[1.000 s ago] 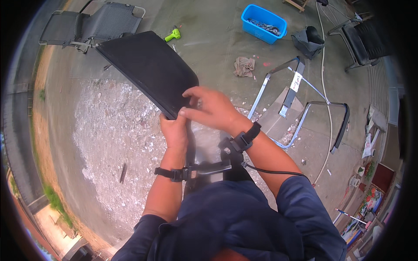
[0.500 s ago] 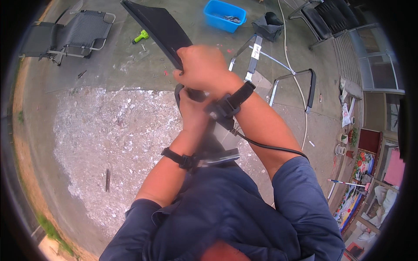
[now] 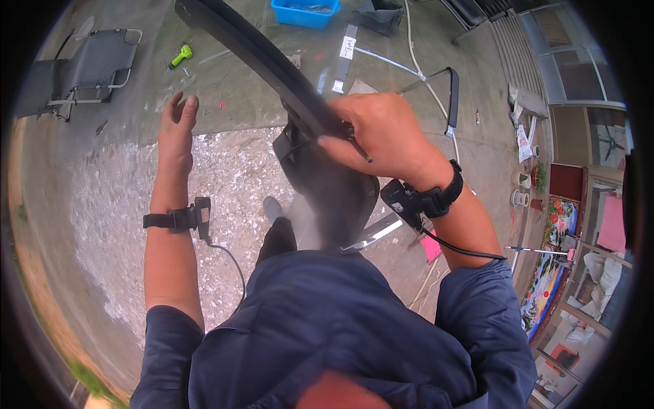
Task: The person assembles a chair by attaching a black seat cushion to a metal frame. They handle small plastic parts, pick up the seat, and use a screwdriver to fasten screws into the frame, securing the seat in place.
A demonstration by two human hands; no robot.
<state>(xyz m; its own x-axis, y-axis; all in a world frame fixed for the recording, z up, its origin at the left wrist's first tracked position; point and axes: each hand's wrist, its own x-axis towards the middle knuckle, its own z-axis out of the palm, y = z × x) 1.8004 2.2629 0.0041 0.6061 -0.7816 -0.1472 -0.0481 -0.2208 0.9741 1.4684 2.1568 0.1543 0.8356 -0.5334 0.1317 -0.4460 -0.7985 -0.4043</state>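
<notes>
A long, padded black panel [image 3: 262, 65], which looks like a chair part, slants from the upper left down to the middle. My right hand [image 3: 381, 133] is closed around its edge. A thin dark rod [image 3: 364, 153] sticks out beneath the fingers; I cannot tell what it belongs to. Below the hand a wider black section [image 3: 334, 198] reaches close to my body and is partly blurred. Next to it shows a shiny metal strip [image 3: 375, 234]. My left hand [image 3: 178, 129] is away from the panel, held out at the left with fingers apart and nothing in it.
On the ground ahead lie a green power drill [image 3: 180, 56] and a metal frame with a black armrest [image 3: 452, 102]. A blue tub [image 3: 306, 13], a dark bucket-like container [image 3: 379, 15] and a pale hose [image 3: 410, 41] are beyond. At left stands a folding lounger [image 3: 105, 61].
My left hand has let go of the panel and swung out to the left. My right hand has moved right and lower with the panel, which has turned to show its narrow edge.
</notes>
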